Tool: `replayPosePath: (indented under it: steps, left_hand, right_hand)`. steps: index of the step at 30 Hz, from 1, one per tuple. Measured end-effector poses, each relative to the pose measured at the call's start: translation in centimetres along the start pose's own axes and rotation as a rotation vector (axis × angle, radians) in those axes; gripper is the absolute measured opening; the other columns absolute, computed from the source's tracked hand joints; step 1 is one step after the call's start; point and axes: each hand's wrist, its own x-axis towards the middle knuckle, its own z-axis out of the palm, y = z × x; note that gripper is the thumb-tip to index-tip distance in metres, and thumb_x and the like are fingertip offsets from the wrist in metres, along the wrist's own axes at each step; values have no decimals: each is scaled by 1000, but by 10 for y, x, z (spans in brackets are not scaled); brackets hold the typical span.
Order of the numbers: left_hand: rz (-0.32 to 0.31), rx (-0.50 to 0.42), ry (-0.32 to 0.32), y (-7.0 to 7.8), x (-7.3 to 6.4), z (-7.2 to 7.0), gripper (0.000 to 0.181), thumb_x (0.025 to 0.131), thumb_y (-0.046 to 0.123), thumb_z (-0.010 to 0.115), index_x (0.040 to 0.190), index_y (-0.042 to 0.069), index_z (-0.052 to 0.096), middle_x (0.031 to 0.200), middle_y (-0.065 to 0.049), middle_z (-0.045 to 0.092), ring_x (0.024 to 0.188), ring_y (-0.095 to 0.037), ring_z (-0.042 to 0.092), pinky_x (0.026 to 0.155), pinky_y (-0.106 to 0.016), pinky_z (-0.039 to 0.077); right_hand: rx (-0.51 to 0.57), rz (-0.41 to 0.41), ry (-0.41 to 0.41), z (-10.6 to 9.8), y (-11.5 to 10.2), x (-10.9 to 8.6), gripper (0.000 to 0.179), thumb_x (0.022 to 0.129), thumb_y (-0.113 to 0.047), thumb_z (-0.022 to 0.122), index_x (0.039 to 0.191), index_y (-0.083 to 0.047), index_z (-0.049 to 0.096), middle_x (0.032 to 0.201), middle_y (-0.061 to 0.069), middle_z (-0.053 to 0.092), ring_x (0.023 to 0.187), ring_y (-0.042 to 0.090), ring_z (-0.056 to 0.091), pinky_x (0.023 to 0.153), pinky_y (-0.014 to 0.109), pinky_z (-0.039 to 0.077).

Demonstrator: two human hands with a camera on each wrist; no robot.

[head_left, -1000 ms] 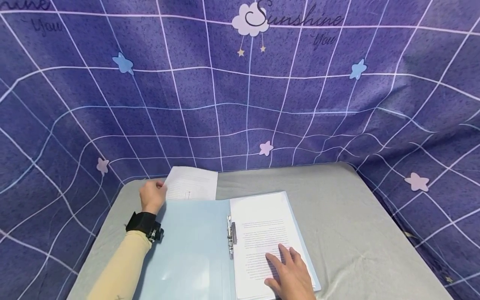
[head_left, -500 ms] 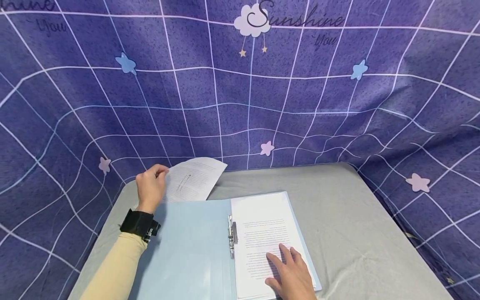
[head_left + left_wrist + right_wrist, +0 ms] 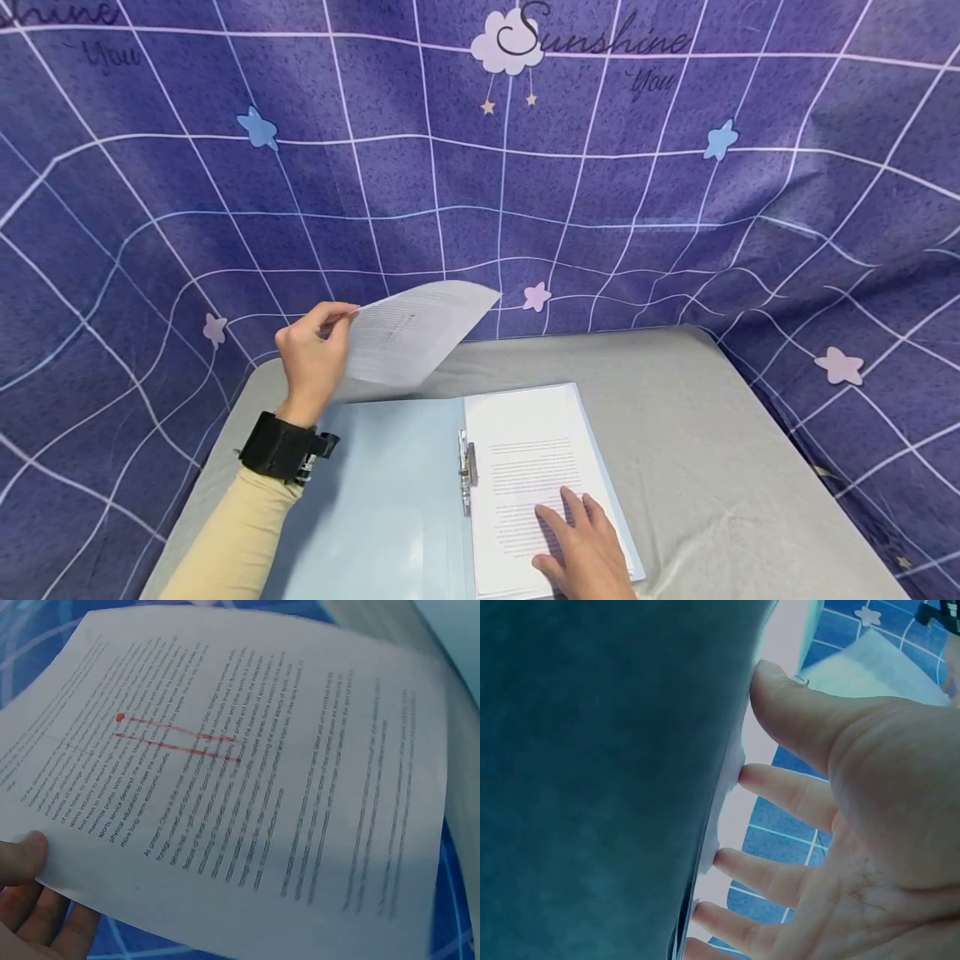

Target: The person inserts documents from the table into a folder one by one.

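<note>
My left hand [image 3: 315, 354] pinches one edge of a printed paper sheet [image 3: 420, 329] and holds it up in the air beyond the folder's far edge. Red pen marks [image 3: 176, 739] cross the printed lines in the left wrist view. A light blue folder [image 3: 382, 483] lies spread on the table, with a metal clip [image 3: 465, 475] along its spine. On its right side rests a stack of printed pages [image 3: 517, 417]. My right hand [image 3: 585, 546] rests on those pages, fingers spread; in the right wrist view its fingertips [image 3: 754, 776] touch the paper.
Grey cloth covers the table [image 3: 697, 450]. A purple grid-patterned curtain [image 3: 600, 192] hangs behind the table and along both sides. A black strap with a camera [image 3: 281, 446] sits on my left wrist.
My left hand has lifted the marked sheet from behind the folder, up and to the right. The right hand stays on the pages.
</note>
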Motion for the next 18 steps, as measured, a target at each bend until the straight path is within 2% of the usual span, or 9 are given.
replayPosePath:
  steps: [2, 7, 11, 14, 18]
  left_hand:
    - [-25, -35, 12, 12, 3, -3, 7, 88, 6, 71, 88, 8, 78, 82, -4, 75, 68, -11, 69, 67, -8, 46]
    - [-145, -126, 25, 38, 7, -8, 4, 85, 11, 76, 88, 9, 77, 82, -3, 75, 69, 4, 64, 65, -10, 46]
    - [-234, -194, -21, 58, 6, -14, 6, 85, 9, 75, 89, 4, 76, 84, -6, 75, 73, 3, 65, 64, -12, 47]
    - [-265, -239, -64, 79, 4, -20, 7, 85, 3, 74, 90, -2, 74, 84, -13, 74, 74, -2, 67, 64, -13, 48]
    - [-271, -296, -110, 100, 0, -26, 11, 83, 0, 76, 90, -7, 71, 81, -19, 72, 70, -13, 67, 65, -14, 49]
  right_hand:
    - [12, 14, -10, -1, -1, 0, 63, 69, -46, 84, 123, -20, 67, 135, 21, 52, 120, 53, 47, 92, 65, 41]
    - [38, 47, -10, -2, -4, 0, 62, 70, -46, 84, 123, -20, 67, 137, 20, 52, 122, 53, 46, 94, 65, 39]
    - [84, 67, 23, -4, -7, 1, 61, 72, -43, 83, 126, -21, 65, 138, 18, 51, 124, 49, 45, 96, 64, 38]
    - [116, 39, 110, -7, -4, 5, 63, 74, -39, 83, 130, -18, 62, 137, 19, 52, 123, 46, 48, 95, 62, 41]
    - [193, -22, 290, -14, 2, 16, 70, 77, -27, 84, 138, -11, 55, 137, 23, 51, 121, 42, 51, 93, 58, 45]
